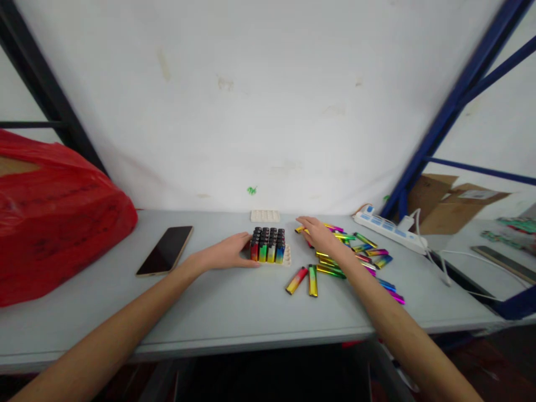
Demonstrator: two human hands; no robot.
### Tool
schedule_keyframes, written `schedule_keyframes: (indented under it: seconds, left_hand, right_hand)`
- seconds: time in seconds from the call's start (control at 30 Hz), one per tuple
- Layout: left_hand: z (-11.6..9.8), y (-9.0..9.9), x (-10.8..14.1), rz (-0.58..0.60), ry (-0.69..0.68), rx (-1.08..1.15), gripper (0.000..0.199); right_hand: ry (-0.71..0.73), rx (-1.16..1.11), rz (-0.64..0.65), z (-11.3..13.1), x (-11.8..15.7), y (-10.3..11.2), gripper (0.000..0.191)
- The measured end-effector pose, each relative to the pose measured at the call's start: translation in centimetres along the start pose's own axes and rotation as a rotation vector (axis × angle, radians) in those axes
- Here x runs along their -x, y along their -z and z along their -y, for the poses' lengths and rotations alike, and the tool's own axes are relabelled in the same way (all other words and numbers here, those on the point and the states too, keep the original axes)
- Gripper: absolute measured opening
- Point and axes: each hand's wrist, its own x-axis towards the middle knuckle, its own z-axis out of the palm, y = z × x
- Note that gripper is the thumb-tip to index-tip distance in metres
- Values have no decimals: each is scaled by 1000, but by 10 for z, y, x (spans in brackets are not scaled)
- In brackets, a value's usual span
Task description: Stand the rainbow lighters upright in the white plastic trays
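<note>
At the left side of a white tray (287, 255), my left hand (230, 251) has its thumb at the front corner and its fingers along the side, gripping it. Rows of upright lighters (268, 245) with black tops and shiny coloured bodies fill most of the tray. A strip of unfilled slots shows at its right. My right hand (316, 233) reaches over the left end of a pile of loose lighters (364, 247), fingers stretched out and a little apart. A gold lighter (298, 229) lies by its fingertips; whether they touch it is hard to see.
A phone (165, 250) lies left of my left hand, beside a red plastic bag (62, 218). Another white tray (265, 216) rests against the wall. A power strip (391, 228) with white cables and a cardboard box (452, 204) stand right. Two lighters (305, 281) lie near the front.
</note>
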Motion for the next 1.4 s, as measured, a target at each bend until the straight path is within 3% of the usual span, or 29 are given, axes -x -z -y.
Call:
schedule_keyframes:
  seconds: [0.1,0.17,0.37,0.5,0.63,0.73,0.87,1.0,1.1,1.4]
  left_hand:
    - [0,0,0,-1,4,-5,70]
    - [0,0,0,-3,-6,-15,70]
    - [0,1,0,1,-19,-30,71]
    - [-2,2,0,20,1,-38,74]
    - [-3,2,0,15,7,-16,73]
    - [-2,2,0,9,0,-11,72]
    - [0,0,-1,10,0,-21,71]
    - [1,0,-1,2,5,-20,70]
    - [0,0,-1,7,-3,-17,71]
    - [-2,1,0,7,-3,-14,68]
  right_hand:
    - [-10,118,162,0,-5,-7,39]
    - [-13,194,203,6,-8,-8,36]
    - [-24,248,95,21,-12,-2,35]
    - [-101,-26,-71,23,-10,5,38]
    - [-118,-344,-182,21,-5,6,37]
    - [-210,-463,-232,21,-2,3,45]
    - [-213,-616,-199,28,-3,-1,65]
    - [-176,-981,-115,42,-4,0,66]
    - [-243,-1167,-76,52,-2,4,67]
    - [-454,-1252,-71,62,-2,0,71]
